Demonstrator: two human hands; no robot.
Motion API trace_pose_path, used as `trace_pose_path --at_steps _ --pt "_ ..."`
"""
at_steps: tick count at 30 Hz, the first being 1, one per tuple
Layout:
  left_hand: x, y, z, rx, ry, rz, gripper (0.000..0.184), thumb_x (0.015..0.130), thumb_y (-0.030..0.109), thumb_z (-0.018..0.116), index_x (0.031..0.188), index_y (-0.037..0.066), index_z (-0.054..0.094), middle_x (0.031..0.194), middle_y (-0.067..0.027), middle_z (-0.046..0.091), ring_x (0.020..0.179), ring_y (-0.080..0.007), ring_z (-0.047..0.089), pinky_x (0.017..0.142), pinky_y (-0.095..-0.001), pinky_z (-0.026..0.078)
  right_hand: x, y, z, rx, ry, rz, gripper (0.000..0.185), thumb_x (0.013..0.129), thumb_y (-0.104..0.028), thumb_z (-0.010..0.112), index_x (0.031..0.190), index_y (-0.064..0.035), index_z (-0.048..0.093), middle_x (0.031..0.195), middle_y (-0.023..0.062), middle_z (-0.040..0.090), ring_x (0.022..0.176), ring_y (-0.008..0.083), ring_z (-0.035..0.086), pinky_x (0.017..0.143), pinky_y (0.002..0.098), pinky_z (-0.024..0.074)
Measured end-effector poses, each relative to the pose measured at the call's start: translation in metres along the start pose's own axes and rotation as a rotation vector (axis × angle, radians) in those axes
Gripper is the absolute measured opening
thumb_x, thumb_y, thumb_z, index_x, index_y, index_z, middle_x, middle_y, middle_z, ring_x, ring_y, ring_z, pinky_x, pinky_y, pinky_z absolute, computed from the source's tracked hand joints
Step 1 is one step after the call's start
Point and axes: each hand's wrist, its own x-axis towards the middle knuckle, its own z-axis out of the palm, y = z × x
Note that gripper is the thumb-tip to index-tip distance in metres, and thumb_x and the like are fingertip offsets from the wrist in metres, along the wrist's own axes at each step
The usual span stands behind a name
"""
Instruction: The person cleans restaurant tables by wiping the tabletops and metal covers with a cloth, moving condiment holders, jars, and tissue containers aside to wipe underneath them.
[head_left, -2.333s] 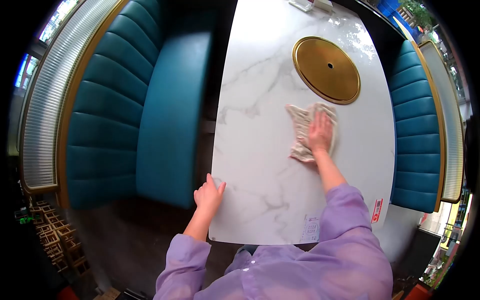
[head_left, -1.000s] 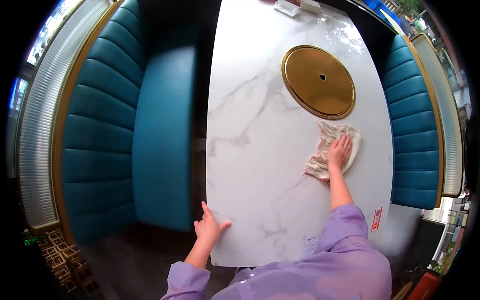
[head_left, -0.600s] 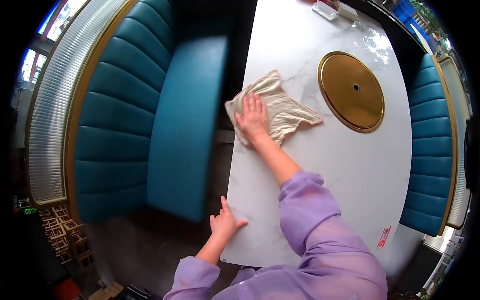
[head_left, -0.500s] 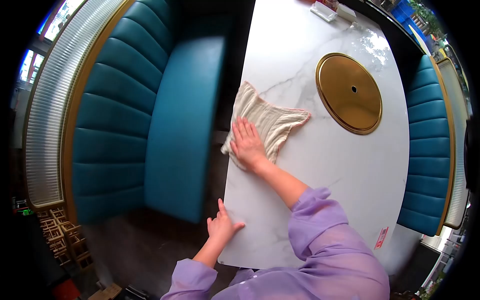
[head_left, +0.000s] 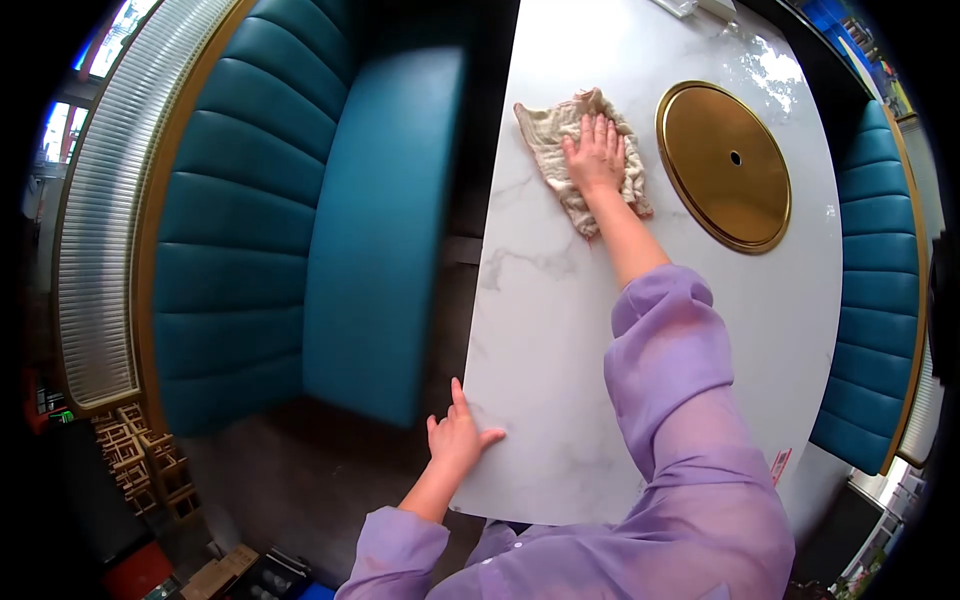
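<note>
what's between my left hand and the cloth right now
Only bare white marbled tabletop lies between your left hand and the cloth, as the head view shows.

Head camera: looks from the near edge of the table [head_left: 570,380], facing forward and steeply down
Far edge: most distant, its left corner cut by the frame's top
Purple shirt [head_left: 650,540]: nearest, close below the lens
Long edges: right one bowed, teal benches [head_left: 385,230] beyond both
</note>
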Motion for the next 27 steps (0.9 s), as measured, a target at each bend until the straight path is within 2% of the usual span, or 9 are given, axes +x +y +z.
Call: trace_pose_path --at_steps 3,7,11,14,18,20,22,25,27 --pt "0.006 0.008 -0.012 -0.001 -0.115 -0.088 0.125 0.064 0.054 0.076 0.143 0.002 -0.005 0.118 -0.0213 0.057 0.107 -0.0316 0.057 0.101 -0.0516 0.029 -0.074 -0.04 -0.025 0.044 -0.09 -0.161 0.06 0.088 -0.047 0.042 0.136 -0.0109 0.042 0.145 0.0137 0.033 0.135 0.0336 0.025 0.111 0.0503 0.014" --pt "0.015 0.006 -0.015 0.047 -0.119 -0.077 0.115 0.061 0.056 0.077 0.14 -0.001 0.016 0.122 -0.0202 0.056 0.114 -0.0294 0.055 0.097 -0.0471 0.034 -0.247 -0.082 -0.072 0.397 -0.149 -0.547 0.058 0.08 -0.044 0.057 0.13 -0.0155 0.05 0.144 0.0122 0.035 0.134 0.0356 0.027 0.11 0.0527 0.0183" --pt "0.011 0.009 -0.015 0.099 -0.151 -0.132 0.117 0.063 0.058 0.074 0.142 -0.001 0.012 0.127 -0.0203 0.052 0.116 -0.0296 0.052 0.1 -0.0497 0.031 -0.249 -0.039 -0.09 0.456 -0.12 -0.579 0.052 0.079 -0.045 0.058 0.124 -0.0185 0.056 0.141 0.012 0.039 0.133 0.0335 0.031 0.11 0.0478 0.021" --pt "0.004 0.01 -0.011 0.145 0.0 -0.073 0.12 0.064 0.054 0.076 0.141 -0.006 0.007 0.121 -0.02 0.057 0.112 -0.0319 0.055 0.094 -0.0436 0.038 -0.219 0.05 -0.101 0.132 -0.076 -0.294 0.05 0.083 -0.044 0.055 0.124 -0.0155 0.055 0.135 0.0135 0.045 0.126 0.0334 0.038 0.108 0.046 0.0257" --pt "0.007 0.004 -0.006 0.068 -0.035 -0.063 0.12 0.067 0.053 0.075 0.141 -0.006 0.002 0.119 -0.0234 0.056 0.108 -0.035 0.057 0.095 -0.0405 0.039 -0.24 0.287 -0.14 -0.369 0.15 0.224 0.051 0.087 -0.043 0.049 0.128 -0.013 0.05 0.135 0.0175 0.044 0.123 0.0368 0.04 0.102 0.0475 0.0327" --pt "0.009 0.004 -0.005 0.052 -0.052 -0.064 0.119 0.067 0.052 0.075 0.141 -0.007 0.002 0.121 -0.0232 0.055 0.109 -0.0338 0.056 0.096 -0.0423 0.037 -0.27 0.363 -0.16 -0.393 0.041 0.759 0.059 0.092 -0.053 0.036 0.139 -0.0173 0.037 0.143 0.0156 0.034 0.132 0.0362 0.028 0.108 0.0481 0.0197" --pt "0.008 0.003 -0.005 0.047 -0.093 -0.075 0.118 0.069 0.051 0.074 0.141 -0.008 0.002 0.124 -0.0226 0.054 0.113 -0.0314 0.054 0.096 -0.0458 0.033 -0.265 0.339 -0.171 -0.353 -0.063 0.875 0.062 0.092 -0.055 0.033 0.142 -0.0193 0.031 0.146 0.0129 0.03 0.134 0.0367 0.023 0.109 0.0501 0.0137" --pt "0.007 0.007 -0.008 0.069 -0.101 -0.101 0.116 0.07 0.05 0.074 0.141 -0.007 0.002 0.122 -0.0231 0.055 0.113 -0.0323 0.053 0.097 -0.0444 0.033 -0.264 0.249 -0.137 -0.43 0.002 0.511 0.057 0.091 -0.047 0.04 0.138 -0.0158 0.04 0.146 0.0127 0.031 0.133 0.0398 0.026 0.108 0.054 0.0181" --pt "0.007 0.005 -0.007 0.065 -0.09 -0.084 0.116 0.07 0.051 0.074 0.142 -0.005 0.002 0.122 -0.023 0.055 0.113 -0.0327 0.053 0.098 -0.043 0.033 -0.284 0.137 -0.139 -0.139 -0.004 0.158 0.058 0.086 -0.042 0.047 0.135 -0.0114 0.043 0.143 0.0141 0.034 0.132 0.0405 0.027 0.107 0.0569 0.0208"
